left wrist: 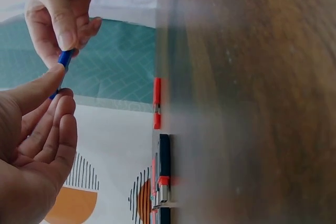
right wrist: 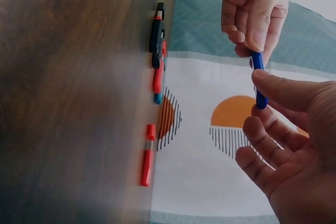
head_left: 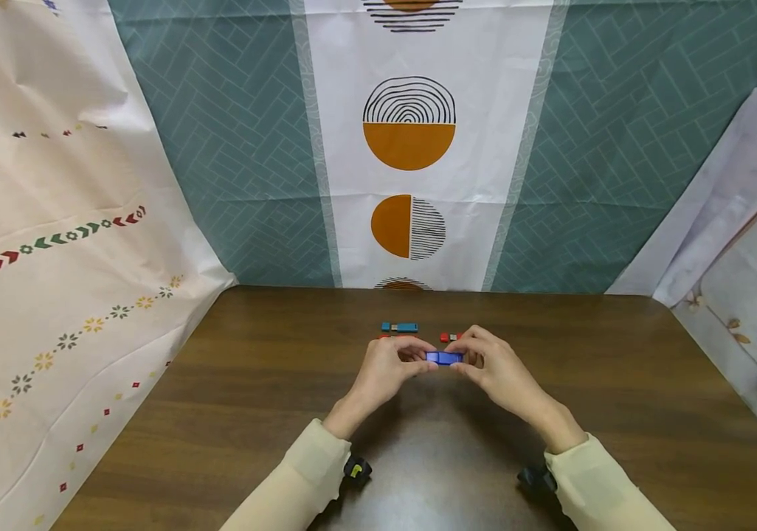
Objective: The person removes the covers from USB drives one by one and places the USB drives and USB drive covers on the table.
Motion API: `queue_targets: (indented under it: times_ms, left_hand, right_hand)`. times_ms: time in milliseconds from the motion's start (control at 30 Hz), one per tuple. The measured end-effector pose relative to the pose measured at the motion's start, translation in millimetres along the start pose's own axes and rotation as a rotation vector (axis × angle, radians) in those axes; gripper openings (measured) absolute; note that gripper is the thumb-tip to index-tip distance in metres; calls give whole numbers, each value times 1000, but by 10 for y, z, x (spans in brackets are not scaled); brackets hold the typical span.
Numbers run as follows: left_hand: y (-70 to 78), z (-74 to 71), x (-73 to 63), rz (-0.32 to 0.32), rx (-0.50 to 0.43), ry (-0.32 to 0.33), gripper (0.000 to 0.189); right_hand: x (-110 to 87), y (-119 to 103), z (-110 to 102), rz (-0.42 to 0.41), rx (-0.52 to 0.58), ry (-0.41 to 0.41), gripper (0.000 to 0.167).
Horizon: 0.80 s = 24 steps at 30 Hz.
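A blue USB flash drive (head_left: pixel 444 358) is held level above the table between both hands. My left hand (head_left: pixel 381 369) pinches its left end between thumb and fingers. The right end is pinched the same way by my right hand (head_left: pixel 501 375). In the right wrist view the blue drive (right wrist: pixel 261 97) shows edge-on, partly covered by a thumb. The left wrist view has both thumbs close together along the drive (left wrist: pixel 65 57), the other fingers curled beneath or behind it.
Beyond the hands on the brown table (head_left: pixel 272 369) lie a teal USB drive (head_left: pixel 407 327) with its cap off, an uncapped red drive (head_left: pixel 446 337) and another red drive partly hidden by my left hand. A black drive (right wrist: pixel 156 36) shows in the wrist views. Patterned cloth (head_left: pixel 232 147) hangs behind.
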<state>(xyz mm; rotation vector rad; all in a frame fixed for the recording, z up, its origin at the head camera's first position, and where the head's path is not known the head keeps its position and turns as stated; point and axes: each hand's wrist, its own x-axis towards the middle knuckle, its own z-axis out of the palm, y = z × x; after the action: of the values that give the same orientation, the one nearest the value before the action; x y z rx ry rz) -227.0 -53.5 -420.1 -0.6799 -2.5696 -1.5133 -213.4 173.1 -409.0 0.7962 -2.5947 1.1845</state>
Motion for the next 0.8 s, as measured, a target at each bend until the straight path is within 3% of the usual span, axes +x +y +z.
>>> queue_targets:
  times_ms: [800]
  left_hand:
    - [27, -35, 1, 30, 31, 10, 22]
  right_hand:
    - [-5, -24, -42, -31, -17, -4, 20]
